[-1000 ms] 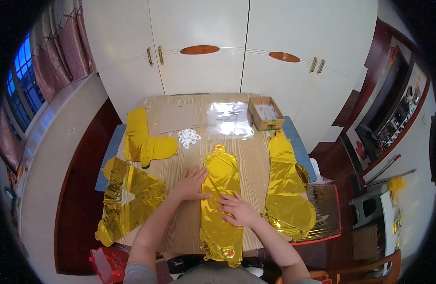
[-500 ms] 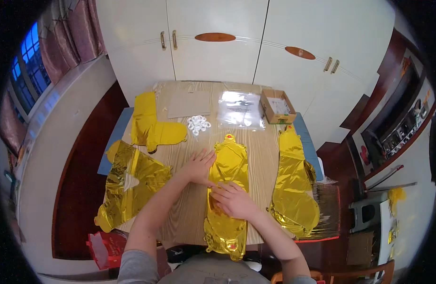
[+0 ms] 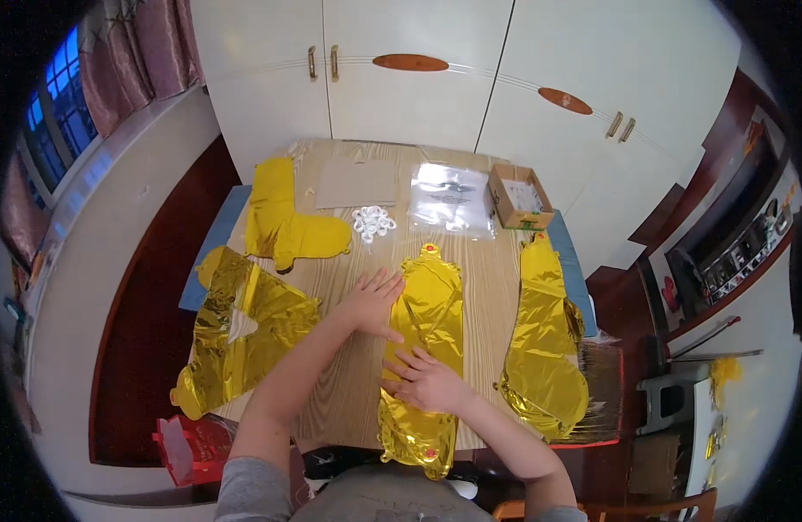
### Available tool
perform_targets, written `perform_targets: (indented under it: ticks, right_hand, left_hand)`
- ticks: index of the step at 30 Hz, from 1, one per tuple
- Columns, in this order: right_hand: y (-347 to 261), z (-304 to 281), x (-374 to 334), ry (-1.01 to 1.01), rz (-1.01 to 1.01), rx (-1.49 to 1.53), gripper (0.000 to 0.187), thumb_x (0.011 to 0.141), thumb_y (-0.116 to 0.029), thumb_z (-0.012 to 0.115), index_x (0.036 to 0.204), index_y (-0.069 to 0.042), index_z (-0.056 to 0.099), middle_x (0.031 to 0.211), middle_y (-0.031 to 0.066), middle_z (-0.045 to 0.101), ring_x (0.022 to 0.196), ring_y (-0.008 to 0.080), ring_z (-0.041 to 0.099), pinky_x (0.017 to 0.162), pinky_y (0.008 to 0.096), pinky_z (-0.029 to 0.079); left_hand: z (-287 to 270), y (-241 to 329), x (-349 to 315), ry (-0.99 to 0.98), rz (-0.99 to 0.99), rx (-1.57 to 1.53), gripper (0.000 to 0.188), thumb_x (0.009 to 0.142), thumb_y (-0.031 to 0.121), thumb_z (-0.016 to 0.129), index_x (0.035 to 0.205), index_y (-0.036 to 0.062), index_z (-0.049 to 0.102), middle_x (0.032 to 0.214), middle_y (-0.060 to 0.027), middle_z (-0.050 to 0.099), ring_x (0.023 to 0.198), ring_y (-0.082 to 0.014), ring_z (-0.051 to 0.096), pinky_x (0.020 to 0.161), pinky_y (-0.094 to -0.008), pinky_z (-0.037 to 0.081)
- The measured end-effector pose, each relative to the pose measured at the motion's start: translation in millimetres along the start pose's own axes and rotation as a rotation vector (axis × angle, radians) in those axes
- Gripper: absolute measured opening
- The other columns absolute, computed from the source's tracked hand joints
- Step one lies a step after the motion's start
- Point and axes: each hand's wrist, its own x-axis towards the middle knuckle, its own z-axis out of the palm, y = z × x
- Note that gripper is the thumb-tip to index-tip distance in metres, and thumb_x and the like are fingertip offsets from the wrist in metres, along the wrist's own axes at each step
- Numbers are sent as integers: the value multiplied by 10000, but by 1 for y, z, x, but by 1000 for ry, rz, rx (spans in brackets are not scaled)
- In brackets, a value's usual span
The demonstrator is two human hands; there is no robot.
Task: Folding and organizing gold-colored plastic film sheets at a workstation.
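Note:
A flat gold foil balloon (image 3: pixel 429 296) lies lengthwise in the middle of the wooden table, with small red spots at its far and near ends. My left hand (image 3: pixel 372 303) rests flat at the balloon's left edge, fingers stretched out and partly on the table. Across the balloon's near half my right hand (image 3: pixel 429 383) lies with its fingers spread, touching the creased foil. Neither hand holds anything. To the left are a wide crumpled gold foil balloon (image 3: pixel 275 317) and an L-shaped one (image 3: pixel 284 226); another gold foil balloon (image 3: pixel 540 339) lies at the right.
At the back are a cardboard sheet (image 3: pixel 357 183), a pile of white rings (image 3: pixel 372 224), a clear plastic bag (image 3: pixel 453 200) and an open cardboard box (image 3: pixel 521 196). White cabinets (image 3: pixel 410 104) stand behind the table (image 3: pixel 349 383). A red bag (image 3: pixel 192 448) is at the lower left.
My right hand has slid a little nearer to me along the balloon and its fingers are more spread. My left hand stays at the left edge. The view has shifted slightly.

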Motion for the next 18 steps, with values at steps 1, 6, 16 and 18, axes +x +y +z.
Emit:
perform_targets:
  ticks: [1, 6, 16, 18]
  right_hand:
    - [-2, 0, -2, -20, -5, 17, 403, 892, -351, 574, 1279, -244, 599, 1385, 58, 513, 1313, 328, 433, 1095, 484, 320]
    - [-14, -3, -7, -102, 1, 69, 398, 906, -362, 563, 1298, -303, 586, 1445, 37, 455, 1339, 374, 384, 1111, 507, 294]
    - [-15, 5, -16, -79, -5, 88, 397, 932, -404, 520, 1320, -332, 561, 1499, -33, 388, 1416, 349, 255, 1148, 556, 169]
    - [-15, 5, -16, -90, -7, 109, 393, 936, -397, 515, 1321, -331, 561, 1506, -32, 379, 1422, 349, 244, 1151, 558, 163]
  left_hand:
    - [1, -1, 0, 7, 2, -1, 1263, 631, 785, 637, 1523, 40, 140, 1610, -107, 84, 1480, -338, 47, 1166, -554, 77]
    - [2, -1, -1, 21, 4, -4, 1277, 618, 800, 633, 1520, 36, 148, 1608, -110, 97, 1479, -336, 55, 1167, -552, 77]
    - [10, -5, 4, 93, -24, -45, 1095, 772, 779, 478, 1514, 33, 179, 1596, -125, 147, 1472, -337, 104, 1160, -567, 92]
    - [9, -8, 7, 98, -40, -44, 1046, 807, 747, 465, 1513, 30, 181, 1593, -132, 154, 1471, -336, 109, 1158, -570, 98]
